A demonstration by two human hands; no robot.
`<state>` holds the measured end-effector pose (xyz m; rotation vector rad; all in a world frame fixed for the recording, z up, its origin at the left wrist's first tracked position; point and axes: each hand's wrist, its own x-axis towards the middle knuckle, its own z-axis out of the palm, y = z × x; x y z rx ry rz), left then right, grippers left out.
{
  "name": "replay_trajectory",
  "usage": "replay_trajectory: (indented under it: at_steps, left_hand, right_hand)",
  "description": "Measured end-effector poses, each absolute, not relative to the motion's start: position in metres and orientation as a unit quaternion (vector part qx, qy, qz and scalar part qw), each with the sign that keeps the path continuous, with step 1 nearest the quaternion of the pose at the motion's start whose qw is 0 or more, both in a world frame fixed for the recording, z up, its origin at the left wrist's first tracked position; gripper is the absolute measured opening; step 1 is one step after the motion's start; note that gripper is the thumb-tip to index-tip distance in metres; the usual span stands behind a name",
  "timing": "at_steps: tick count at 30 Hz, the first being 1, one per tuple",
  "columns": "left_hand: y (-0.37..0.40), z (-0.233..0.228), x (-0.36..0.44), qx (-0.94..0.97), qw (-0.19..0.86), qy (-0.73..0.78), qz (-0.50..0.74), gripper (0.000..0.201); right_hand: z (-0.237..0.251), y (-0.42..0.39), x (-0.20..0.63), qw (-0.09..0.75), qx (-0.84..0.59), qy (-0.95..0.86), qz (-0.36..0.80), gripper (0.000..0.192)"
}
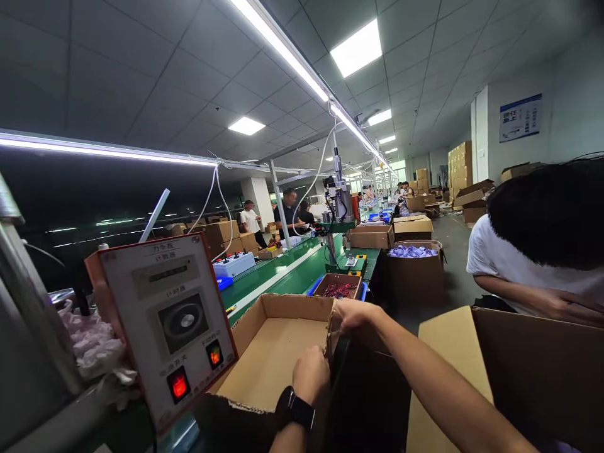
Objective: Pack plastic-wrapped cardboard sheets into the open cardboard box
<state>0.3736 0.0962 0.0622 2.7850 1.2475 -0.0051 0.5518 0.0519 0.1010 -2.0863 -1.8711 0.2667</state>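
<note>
A shallow open cardboard box (264,352) with bare inner flaps and rough cut edges sits in front of me at the bench. My right hand (353,314) is closed over its far right corner. Against the right wall of the same box, my left hand (311,374) is closed, a black watch (296,408) on its wrist; its fingertips are partly hidden. Just beyond the box stands a smaller carton (321,286) of small dark red parts, set in a blue tray (364,292).
A control box (165,327) with lit red switches stands close on the left. A press machine (337,207) rises beyond the carton beside the green conveyor (302,267). On the right are an open carton (448,358) and a person in a white shirt (495,251), bent forward.
</note>
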Motion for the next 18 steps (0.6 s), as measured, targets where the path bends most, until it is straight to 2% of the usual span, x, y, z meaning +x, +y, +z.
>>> replay_trajectory:
  at_steps: [4, 8, 13, 16, 18]
  left_hand:
    - [0.099, 0.067, 0.389, 0.907, 0.043, 0.418, -0.010, 0.037]
    - [0.105, 0.069, 0.402, 0.915, 0.049, 0.399, -0.013, 0.034]
    - [0.109, 0.065, 0.398, 0.912, 0.034, 0.409, -0.013, 0.032]
    - [0.111, 0.062, 0.395, 0.912, 0.025, 0.409, -0.010, 0.030]
    - [0.114, 0.060, 0.395, 0.914, 0.023, 0.406, -0.013, 0.029]
  right_hand:
    - [0.096, 0.047, 0.525, 0.097, -0.743, -0.662, 0.039, 0.023]
    - [0.091, 0.042, 0.508, 0.086, -0.759, -0.646, -0.011, 0.021]
    - [0.063, 0.033, 0.487, 0.157, -0.807, -0.562, -0.088, 0.026]
    - [0.029, 0.029, 0.469, 0.225, -0.828, -0.490, -0.153, 0.047]
    - [0.008, 0.028, 0.464, 0.261, -0.832, -0.449, -0.193, 0.053]
